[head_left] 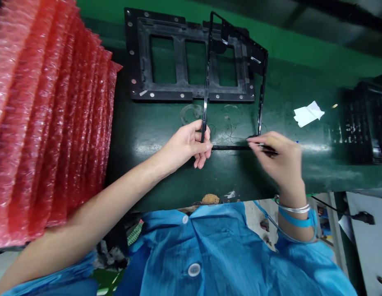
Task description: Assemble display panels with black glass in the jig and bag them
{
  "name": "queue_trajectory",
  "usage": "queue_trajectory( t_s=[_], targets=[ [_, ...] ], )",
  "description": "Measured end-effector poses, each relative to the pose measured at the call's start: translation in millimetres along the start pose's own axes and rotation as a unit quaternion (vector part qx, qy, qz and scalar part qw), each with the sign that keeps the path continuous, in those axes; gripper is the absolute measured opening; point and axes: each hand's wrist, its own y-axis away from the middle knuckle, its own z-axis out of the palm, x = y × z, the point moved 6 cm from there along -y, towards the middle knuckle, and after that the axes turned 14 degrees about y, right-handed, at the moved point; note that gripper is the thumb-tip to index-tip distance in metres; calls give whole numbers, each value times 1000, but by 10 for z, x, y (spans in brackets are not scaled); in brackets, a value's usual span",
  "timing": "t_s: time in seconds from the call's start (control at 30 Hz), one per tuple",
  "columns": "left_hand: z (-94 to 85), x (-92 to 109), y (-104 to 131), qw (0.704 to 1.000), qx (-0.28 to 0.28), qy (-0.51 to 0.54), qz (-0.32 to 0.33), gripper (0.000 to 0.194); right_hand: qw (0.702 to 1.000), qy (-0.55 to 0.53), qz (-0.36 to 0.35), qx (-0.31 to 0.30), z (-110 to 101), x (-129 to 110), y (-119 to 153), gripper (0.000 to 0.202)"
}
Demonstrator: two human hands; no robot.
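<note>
A thin black rectangular frame (205,88) stands tilted up above the green bench. My left hand (191,144) is closed on its near left corner, thumb and fingers pinching the bar. My right hand (279,158) is at the near right corner, its fingers pinched round a slim dark pointed tool (269,150) that looks like tweezers. The tool's tip is close to the frame's corner; whether they touch I cannot tell. Behind the frame lies a black fixture plate (162,91) with several rectangular openings and round metal studs, partly covered by the frame.
A tall stack of red bubble-wrap sheets (55,123) fills the left side, beside my left forearm. A crumpled white paper (308,114) lies to the right on the green bench (160,172). Dark stacked parts (363,123) stand at the far right. A blue wrist strap (297,220) circles my right wrist.
</note>
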Motion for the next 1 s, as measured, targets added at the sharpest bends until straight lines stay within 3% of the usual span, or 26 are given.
queue_trajectory(
  t_s=[0.07,0.17,0.43,0.63,0.87,1.0],
  targets=[
    [-5,0,2,1000,1,1,-2,23,999,-23,-41,-24,129,-207,-88,9],
    [-2,1,10,1000,2,1,-5,22,997,-34,-64,-37,244,-338,-172,8],
    [-3,-6,24,1000,8,8,-12,23,984,-115,-112,-74,186,-466,-230,6],
    [7,-10,16,1000,4,10,-7,22,983,-137,-110,-49,216,-461,-222,12],
    [2,-10,19,1000,5,18,-5,23,988,-140,-69,14,122,-281,-206,14],
    [4,-4,16,1000,7,18,-6,23,987,-133,-89,-15,151,-306,-196,12]
  ],
)
